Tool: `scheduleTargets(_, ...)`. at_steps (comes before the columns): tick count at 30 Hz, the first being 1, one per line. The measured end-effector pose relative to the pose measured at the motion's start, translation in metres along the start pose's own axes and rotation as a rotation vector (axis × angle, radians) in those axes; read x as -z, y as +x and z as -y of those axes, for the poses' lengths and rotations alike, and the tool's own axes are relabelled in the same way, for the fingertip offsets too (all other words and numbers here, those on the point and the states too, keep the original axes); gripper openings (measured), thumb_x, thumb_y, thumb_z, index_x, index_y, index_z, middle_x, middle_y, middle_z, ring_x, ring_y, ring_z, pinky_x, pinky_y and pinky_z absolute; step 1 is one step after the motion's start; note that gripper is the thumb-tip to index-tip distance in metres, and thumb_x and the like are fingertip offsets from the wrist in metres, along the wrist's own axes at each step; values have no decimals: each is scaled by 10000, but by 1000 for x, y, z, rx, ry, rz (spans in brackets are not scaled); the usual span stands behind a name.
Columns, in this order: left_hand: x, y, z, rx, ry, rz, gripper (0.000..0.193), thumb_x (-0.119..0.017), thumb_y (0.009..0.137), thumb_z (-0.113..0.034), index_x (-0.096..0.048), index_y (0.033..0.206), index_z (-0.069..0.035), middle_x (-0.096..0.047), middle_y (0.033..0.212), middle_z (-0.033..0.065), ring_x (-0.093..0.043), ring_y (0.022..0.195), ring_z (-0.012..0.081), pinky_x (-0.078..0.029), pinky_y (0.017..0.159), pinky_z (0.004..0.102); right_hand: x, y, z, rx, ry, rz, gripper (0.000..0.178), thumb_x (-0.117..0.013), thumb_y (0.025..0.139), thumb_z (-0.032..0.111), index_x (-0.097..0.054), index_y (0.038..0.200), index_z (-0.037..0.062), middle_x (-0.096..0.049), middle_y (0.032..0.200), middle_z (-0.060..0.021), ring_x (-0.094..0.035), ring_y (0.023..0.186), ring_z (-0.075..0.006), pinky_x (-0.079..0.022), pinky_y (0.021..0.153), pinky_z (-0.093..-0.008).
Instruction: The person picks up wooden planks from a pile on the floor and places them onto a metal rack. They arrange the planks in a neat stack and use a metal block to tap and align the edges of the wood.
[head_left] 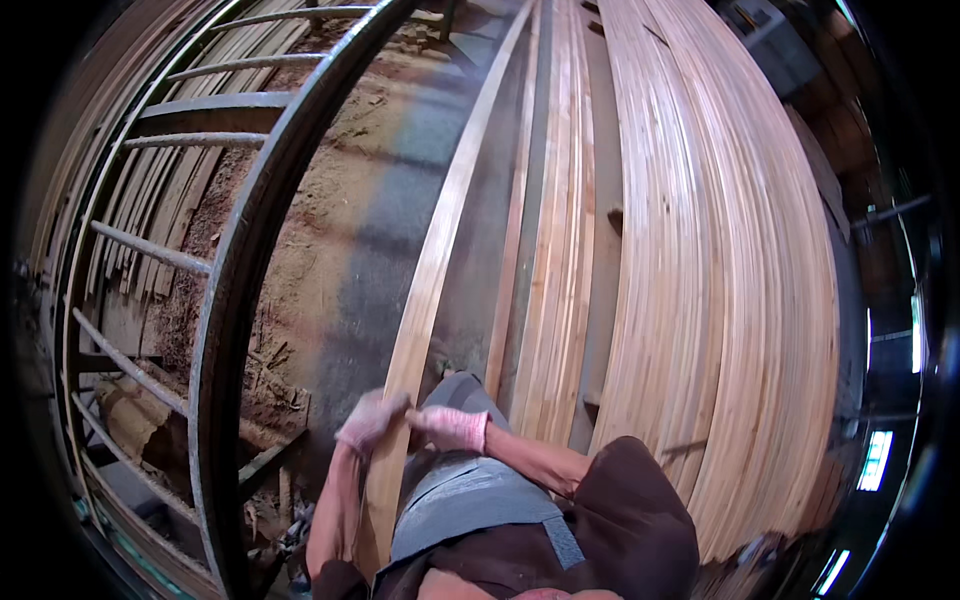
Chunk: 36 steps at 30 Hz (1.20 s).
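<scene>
A long, pale wooden board (pixel 437 270) runs from beside my body far out ahead. My left hand (pixel 371 420), in a pinkish-white knit glove, is closed on the board's left edge. On the opposite edge, my right hand (pixel 452 428) wears the same kind of glove, its fingers closed at the wood. Both hands sit close together at about waist height, and the board passes between them, back past my left forearm. The undersides of the fingers are hidden.
To the left stands a metal roller frame (pixel 225 240) with crossbars, beside sawdust (pixel 315 235) on the floor. On the right lie a narrow strip (pixel 512 240), a small bundle of boards (pixel 562 240) and a wide stack of long boards (pixel 720 300).
</scene>
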<state>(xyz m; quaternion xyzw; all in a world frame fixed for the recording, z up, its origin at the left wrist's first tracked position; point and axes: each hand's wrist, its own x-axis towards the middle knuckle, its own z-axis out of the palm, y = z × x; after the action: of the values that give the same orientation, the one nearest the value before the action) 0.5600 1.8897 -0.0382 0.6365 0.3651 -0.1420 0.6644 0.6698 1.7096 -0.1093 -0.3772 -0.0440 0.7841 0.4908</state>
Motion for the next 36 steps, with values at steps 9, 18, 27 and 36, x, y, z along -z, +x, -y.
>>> scheduleTargets(9, -8, -124, 76, -101, -85, 36, 532, -480, 1054, -310, -541, 1480, 3, -626, 1385, 105, -590, 1198, 148, -479, 1030, 318, -98, -1, -89, 458, -22, -429, 370, -696, 992, 326, -709, 1207, 25, -742, 1044, -81, -710, 924, -181, -584, 793, -351)
scheduleTargets(18, -101, -226, 173, 266, -208, -104, 259, -660, 940, -290, -656, 932, -31, -672, 767, 89, -656, 634, 189, -549, 584, 337, -34, -52, -154, 430, 477, -407, 213, -614, 1068, 316, -606, 1016, 110, -588, 809, -8, -561, 636, -108, -444, 511, -274)
scheduleTargets(27, -233, -76, 226, 140, 66, -151, 484, -665, 1000, -525, -681, 1001, -41, -716, 875, 90, -688, 762, 206, -570, 694, 354, 107, -249, -588, 5, 798, -1062, 251, -660, 1002, 311, -626, 1074, 73, -699, 861, -110, -673, 617, -242, -534, 473, -364)
scheduleTargets(36, -364, 143, 277, 136, -12, -209, 492, -756, 931, -534, -764, 1104, -73, -724, 915, 69, -685, 751, 181, -559, 684, 332, 241, -266, -842, -32, 1035, -1324, 395, -733, 976, 307, -564, 1243, 69, -727, 957, -168, -716, 675, -284, -590, 505, -414)
